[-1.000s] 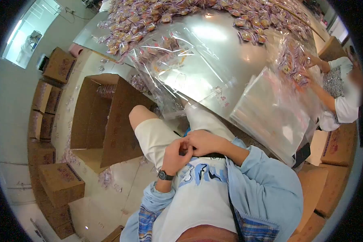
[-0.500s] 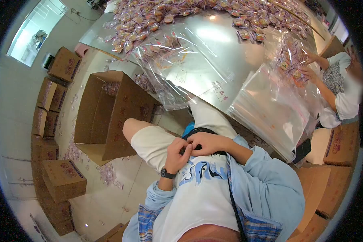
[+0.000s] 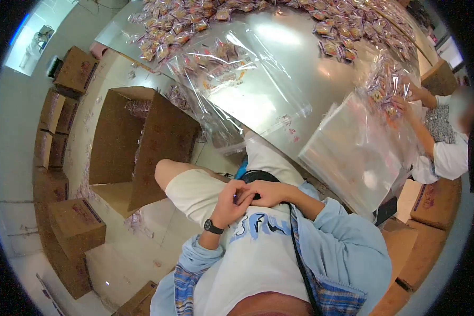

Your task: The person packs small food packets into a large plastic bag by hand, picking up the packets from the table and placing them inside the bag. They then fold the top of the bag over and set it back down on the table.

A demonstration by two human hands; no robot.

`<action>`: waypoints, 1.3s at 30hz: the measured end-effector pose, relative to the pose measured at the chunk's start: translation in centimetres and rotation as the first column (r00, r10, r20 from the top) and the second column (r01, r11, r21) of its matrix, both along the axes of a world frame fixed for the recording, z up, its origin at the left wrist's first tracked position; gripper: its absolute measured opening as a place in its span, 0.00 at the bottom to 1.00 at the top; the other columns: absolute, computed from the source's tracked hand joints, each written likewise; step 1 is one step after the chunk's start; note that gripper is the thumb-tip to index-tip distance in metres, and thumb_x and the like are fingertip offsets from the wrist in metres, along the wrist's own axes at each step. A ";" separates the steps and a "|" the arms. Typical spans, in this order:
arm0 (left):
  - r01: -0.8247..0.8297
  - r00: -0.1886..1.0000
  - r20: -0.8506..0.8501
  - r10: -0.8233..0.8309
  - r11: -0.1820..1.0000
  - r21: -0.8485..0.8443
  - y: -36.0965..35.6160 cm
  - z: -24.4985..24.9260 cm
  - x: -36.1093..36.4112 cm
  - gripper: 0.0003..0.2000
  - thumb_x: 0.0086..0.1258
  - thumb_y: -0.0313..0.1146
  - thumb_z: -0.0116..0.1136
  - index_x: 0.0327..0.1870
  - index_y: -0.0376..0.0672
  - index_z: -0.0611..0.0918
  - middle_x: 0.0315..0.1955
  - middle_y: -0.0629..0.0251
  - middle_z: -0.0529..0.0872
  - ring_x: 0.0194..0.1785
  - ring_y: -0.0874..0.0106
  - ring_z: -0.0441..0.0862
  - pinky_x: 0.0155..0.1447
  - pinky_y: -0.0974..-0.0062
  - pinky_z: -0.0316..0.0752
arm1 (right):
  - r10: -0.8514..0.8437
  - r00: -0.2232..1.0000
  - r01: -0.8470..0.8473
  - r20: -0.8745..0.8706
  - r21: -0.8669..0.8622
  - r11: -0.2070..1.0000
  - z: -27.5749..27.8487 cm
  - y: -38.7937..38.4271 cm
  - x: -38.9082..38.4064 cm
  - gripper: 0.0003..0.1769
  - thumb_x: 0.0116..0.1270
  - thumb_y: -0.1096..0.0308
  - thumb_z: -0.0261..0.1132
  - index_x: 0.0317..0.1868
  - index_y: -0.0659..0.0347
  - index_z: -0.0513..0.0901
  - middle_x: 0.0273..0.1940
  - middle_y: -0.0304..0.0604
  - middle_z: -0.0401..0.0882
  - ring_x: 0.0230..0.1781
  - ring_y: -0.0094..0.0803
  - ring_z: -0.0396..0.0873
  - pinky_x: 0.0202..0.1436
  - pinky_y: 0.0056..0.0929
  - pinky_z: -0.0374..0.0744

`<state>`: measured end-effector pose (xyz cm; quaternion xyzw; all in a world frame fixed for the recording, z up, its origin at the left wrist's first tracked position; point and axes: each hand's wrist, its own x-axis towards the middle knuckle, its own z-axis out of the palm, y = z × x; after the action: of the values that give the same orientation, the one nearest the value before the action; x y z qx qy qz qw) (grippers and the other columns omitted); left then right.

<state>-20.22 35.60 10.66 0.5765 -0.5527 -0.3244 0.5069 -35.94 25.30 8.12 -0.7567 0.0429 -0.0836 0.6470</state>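
My left hand (image 3: pixel 231 203), with a dark watch on the wrist, is at my waist, its fingers bent and pressed against those of my right hand (image 3: pixel 268 193). Something small and black shows between the fingertips, too hidden to name. Just beyond my hands lies a black bag (image 3: pixel 260 176) on my lap, with a strap running up my shirt. In front of me a clear plastic bag (image 3: pixel 237 84) with printing and a few wrapped snacks in it lies over the edge of the metal table (image 3: pixel 287 58).
Many wrapped snacks (image 3: pixel 179 21) cover the table's far side. A stack of clear bags (image 3: pixel 347 147) lies at right, where a co-worker's hands (image 3: pixel 405 100) hold a filled bag. An open carton (image 3: pixel 166 139) stands at left; more cartons (image 3: pixel 76 226) line both sides.
The view has shifted slightly, so table and cartons sit a little differently. My hands stay together at my waist, with the fingers slightly moved. The co-worker's hands remain at the filled bag.
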 end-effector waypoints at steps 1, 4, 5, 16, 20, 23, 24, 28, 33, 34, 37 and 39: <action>0.037 0.998 0.052 -0.042 0.994 0.100 0.0 -0.3 0.7 0.14 0.61 0.27 0.75 0.30 0.40 0.76 0.21 0.69 0.77 0.27 0.74 0.75 0.32 0.75 0.68 | 0.036 0.998 -0.036 -0.044 0.002 0.999 0.0 -0.8 -0.1 0.17 0.62 0.70 0.63 0.51 0.66 0.85 0.51 0.53 0.85 0.47 0.45 0.84 0.55 0.37 0.80; 0.087 0.965 0.233 -0.117 0.987 0.133 -0.5 -1.1 3.3 0.14 0.60 0.26 0.76 0.30 0.41 0.76 0.22 0.69 0.77 0.26 0.72 0.75 0.30 0.74 0.67 | -0.060 0.997 0.059 0.051 0.017 0.998 0.6 -2.9 0.1 0.17 0.66 0.69 0.64 0.54 0.64 0.85 0.53 0.51 0.85 0.48 0.44 0.84 0.56 0.37 0.80; 0.084 0.965 0.246 -0.091 0.996 0.037 -0.9 -1.3 3.7 0.14 0.59 0.26 0.76 0.30 0.41 0.76 0.23 0.68 0.77 0.26 0.72 0.75 0.31 0.74 0.68 | -0.144 0.982 0.141 0.119 0.032 0.990 1.1 -3.3 0.3 0.18 0.67 0.69 0.64 0.56 0.64 0.84 0.54 0.50 0.85 0.48 0.44 0.84 0.56 0.37 0.80; 0.270 0.946 0.204 -0.250 0.960 -0.078 -7.1 0.7 11.7 0.13 0.57 0.21 0.73 0.31 0.40 0.76 0.27 0.63 0.77 0.28 0.66 0.73 0.32 0.74 0.67 | -0.115 0.976 0.089 0.187 0.143 0.986 9.6 -11.7 2.6 0.18 0.66 0.68 0.69 0.56 0.60 0.85 0.56 0.48 0.84 0.59 0.42 0.81 0.65 0.39 0.76; -0.387 0.797 0.500 0.340 0.922 -0.011 -7.2 -2.0 15.4 0.12 0.60 0.28 0.73 0.38 0.39 0.79 0.41 0.54 0.82 0.44 0.57 0.78 0.47 0.63 0.72 | -0.918 0.253 0.950 0.305 -0.256 0.177 10.4 -24.6 -1.9 0.22 0.64 0.66 0.73 0.58 0.57 0.83 0.58 0.46 0.84 0.62 0.41 0.78 0.71 0.39 0.70; -0.452 0.587 0.742 0.325 0.892 -0.034 -8.3 -5.4 17.2 0.25 0.61 0.37 0.73 0.57 0.37 0.78 0.59 0.46 0.77 0.66 0.49 0.70 0.67 0.53 0.65 | -0.888 -0.072 0.652 0.454 -0.652 -0.386 4.6 -37.9 -6.7 0.33 0.63 0.52 0.72 0.67 0.54 0.77 0.70 0.52 0.72 0.71 0.50 0.68 0.73 0.53 0.66; -0.459 0.612 0.738 0.284 0.887 0.040 -8.6 -5.8 18.2 0.30 0.61 0.39 0.73 0.62 0.37 0.75 0.63 0.46 0.74 0.69 0.48 0.66 0.71 0.52 0.62 | -0.868 -0.157 0.441 0.471 -0.753 -0.488 3.3 -40.1 -6.6 0.37 0.65 0.44 0.69 0.70 0.53 0.75 0.74 0.54 0.66 0.75 0.53 0.62 0.74 0.60 0.63; -0.474 0.646 0.756 0.104 0.832 0.290 -8.0 -7.2 17.7 0.36 0.62 0.45 0.70 0.70 0.41 0.71 0.73 0.48 0.66 0.77 0.46 0.58 0.77 0.44 0.54 | -0.938 -0.241 0.162 0.249 -0.943 -0.292 -2.5 -43.6 -10.6 0.42 0.68 0.31 0.58 0.73 0.50 0.72 0.79 0.57 0.56 0.80 0.60 0.50 0.75 0.73 0.54; -0.528 0.547 0.835 0.054 0.797 0.294 -7.3 -9.8 19.5 0.26 0.66 0.48 0.64 0.63 0.48 0.79 0.74 0.55 0.69 0.79 0.49 0.57 0.78 0.39 0.51 | -0.928 -0.137 0.324 0.345 -0.870 -0.372 -7.2 -44.7 -10.4 0.35 0.69 0.43 0.62 0.69 0.54 0.75 0.72 0.55 0.65 0.74 0.55 0.61 0.75 0.64 0.59; -0.492 0.569 0.820 0.058 0.823 0.283 -6.7 -10.2 20.3 0.25 0.66 0.48 0.64 0.61 0.48 0.80 0.73 0.55 0.69 0.79 0.49 0.57 0.78 0.40 0.52 | -0.924 -0.131 0.402 0.359 -0.833 -0.380 -7.2 -44.3 -10.8 0.34 0.68 0.45 0.64 0.69 0.54 0.76 0.70 0.55 0.67 0.72 0.54 0.64 0.75 0.60 0.61; -0.468 0.575 0.816 0.056 0.841 0.271 -6.6 -11.0 20.5 0.21 0.67 0.46 0.63 0.58 0.47 0.82 0.72 0.56 0.72 0.78 0.48 0.59 0.78 0.41 0.52 | -0.966 -0.118 0.484 0.229 -0.837 -0.257 -5.4 -42.9 -10.4 0.35 0.62 0.51 0.71 0.67 0.57 0.76 0.63 0.53 0.70 0.65 0.52 0.69 0.72 0.52 0.66; -0.480 0.544 0.837 0.067 0.842 0.245 -8.0 -11.8 20.0 0.20 0.66 0.45 0.63 0.56 0.48 0.83 0.72 0.57 0.72 0.77 0.48 0.60 0.78 0.42 0.53 | -0.922 -0.035 0.582 0.387 -0.742 -0.333 -5.3 -43.1 -9.5 0.40 0.58 0.49 0.75 0.67 0.59 0.76 0.63 0.54 0.70 0.66 0.54 0.68 0.73 0.51 0.66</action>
<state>-0.19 27.64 -1.10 0.8404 -0.5289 -0.0613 0.1010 -45.47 -17.84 2.87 -0.6780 0.6375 -0.3634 -0.0426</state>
